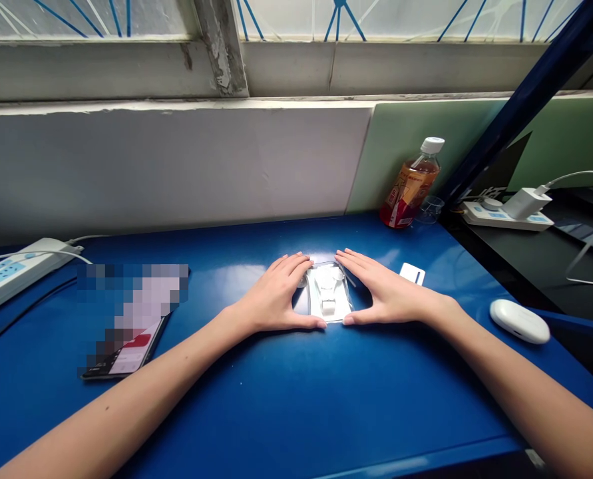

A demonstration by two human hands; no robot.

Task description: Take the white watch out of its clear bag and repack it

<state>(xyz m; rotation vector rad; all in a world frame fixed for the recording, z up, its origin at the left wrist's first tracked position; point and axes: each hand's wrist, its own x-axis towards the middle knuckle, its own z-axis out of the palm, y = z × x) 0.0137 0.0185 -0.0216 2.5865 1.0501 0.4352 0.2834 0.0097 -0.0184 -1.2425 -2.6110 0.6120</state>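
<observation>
A small flat packet (328, 293), white with a clear plastic wrap, lies on the blue table. Its contents look white and metallic, too small to name. My left hand (281, 293) frames its left side, fingers stretched to the far corner and thumb at the near edge. From the other side, my right hand (379, 286) mirrors this, thumb by the near right corner and fingertips at the far right one. Both hands are open and rest on or just over the table. Beyond the right wrist a white card (412, 273) is partly hidden by my hand.
A phone (136, 326), partly pixelated, lies left; behind it is a power strip (21, 273) with cables. A drink bottle (412, 186) stands by the wall, a clear cup (430, 209) beside it. On the right are a white oval case (520, 321) and another power strip (506, 216).
</observation>
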